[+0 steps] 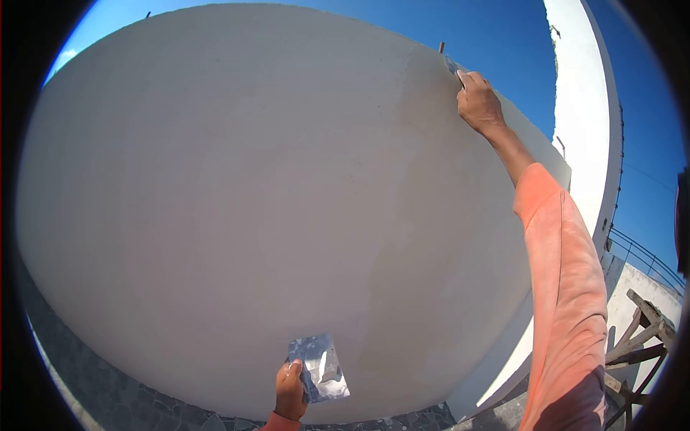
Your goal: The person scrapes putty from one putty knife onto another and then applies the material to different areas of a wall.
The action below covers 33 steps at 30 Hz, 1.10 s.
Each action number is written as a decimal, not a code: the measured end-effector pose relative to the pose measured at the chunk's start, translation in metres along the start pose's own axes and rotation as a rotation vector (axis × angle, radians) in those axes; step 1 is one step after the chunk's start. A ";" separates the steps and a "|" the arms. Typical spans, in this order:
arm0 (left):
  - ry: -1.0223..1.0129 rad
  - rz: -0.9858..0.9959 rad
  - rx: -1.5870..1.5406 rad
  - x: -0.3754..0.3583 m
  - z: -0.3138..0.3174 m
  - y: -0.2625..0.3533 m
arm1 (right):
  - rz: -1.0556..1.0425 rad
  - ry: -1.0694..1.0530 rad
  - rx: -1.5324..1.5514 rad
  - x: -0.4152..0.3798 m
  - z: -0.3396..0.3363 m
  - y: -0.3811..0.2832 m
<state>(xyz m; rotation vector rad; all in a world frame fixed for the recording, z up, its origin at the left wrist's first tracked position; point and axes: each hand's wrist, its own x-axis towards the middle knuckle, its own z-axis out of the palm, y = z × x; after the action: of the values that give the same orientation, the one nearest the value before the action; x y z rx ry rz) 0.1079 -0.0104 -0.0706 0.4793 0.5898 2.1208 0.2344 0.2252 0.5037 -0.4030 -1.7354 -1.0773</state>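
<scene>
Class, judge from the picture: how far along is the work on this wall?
Looks done: the wall's broad left side appears pale and even. In hand: the right hand holds a blade at the top edge; the left hand holds a metal plate. Probably left: the darker, damp-looking band toward the right, though whether it needs more work is unclear.

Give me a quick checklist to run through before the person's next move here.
1. Right hand grips the blade: ok.
2. Blade is up by the top edge of the wall: ok.
3. Left hand has hold of the plate: ok.
4. Paste is on the plate: cannot tell; the bright patch may be glare.
5. Wall is one even shade: not ok, a darker band runs down it.
6. Top edge is free of snags: not ok, a peg sticks up near the blade.
</scene>
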 end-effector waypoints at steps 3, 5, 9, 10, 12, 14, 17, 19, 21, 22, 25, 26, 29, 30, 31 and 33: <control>0.057 -0.005 -0.010 -0.003 0.011 0.006 | -0.208 0.014 0.002 -0.010 0.002 -0.010; 0.066 0.006 -0.017 -0.002 0.011 0.004 | -0.394 -0.041 0.036 -0.020 -0.014 -0.018; 0.039 0.012 -0.025 0.003 -0.002 -0.005 | -0.461 -0.057 0.133 -0.024 -0.034 -0.017; 0.037 0.008 -0.025 0.003 -0.001 -0.006 | -0.410 -0.005 0.122 -0.019 -0.031 -0.011; 0.037 0.006 -0.024 0.002 0.001 -0.003 | -0.299 0.026 0.104 -0.008 -0.027 -0.004; 0.038 0.013 0.006 -0.002 0.004 0.002 | -0.178 -0.024 0.081 -0.001 -0.024 0.004; 0.061 0.013 0.006 -0.003 0.012 0.002 | -0.120 -0.061 0.029 0.005 -0.019 0.007; 0.070 0.014 0.004 -0.002 0.012 0.003 | -0.144 -0.068 0.045 0.005 -0.012 0.007; 0.065 0.021 0.011 -0.002 0.009 0.002 | -0.180 -0.047 0.043 0.004 -0.005 0.003; 0.063 0.021 0.013 -0.003 0.009 0.002 | -0.202 -0.024 0.033 0.001 -0.002 -0.001; 0.063 0.016 0.013 -0.004 0.010 0.004 | -0.299 0.006 -0.021 -0.014 0.001 -0.018; 0.066 0.013 0.010 -0.002 0.009 0.003 | -0.337 0.011 -0.045 -0.023 0.001 -0.027; 0.047 0.004 0.027 -0.002 0.006 0.004 | -0.456 0.021 -0.072 -0.055 -0.002 -0.050; 0.035 0.002 0.036 -0.003 0.005 0.005 | -0.508 0.008 -0.067 -0.066 -0.004 -0.057; 0.049 -0.001 0.030 -0.002 0.005 0.004 | -0.559 -0.003 -0.061 -0.078 -0.007 -0.063; 0.077 -0.002 0.017 0.000 0.008 0.003 | -0.652 -0.023 -0.024 -0.091 -0.012 -0.066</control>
<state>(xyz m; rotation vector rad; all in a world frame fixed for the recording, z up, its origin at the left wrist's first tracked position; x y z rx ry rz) 0.1105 -0.0104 -0.0622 0.4072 0.6519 2.1418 0.2346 0.1988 0.3937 0.1596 -1.9269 -1.5499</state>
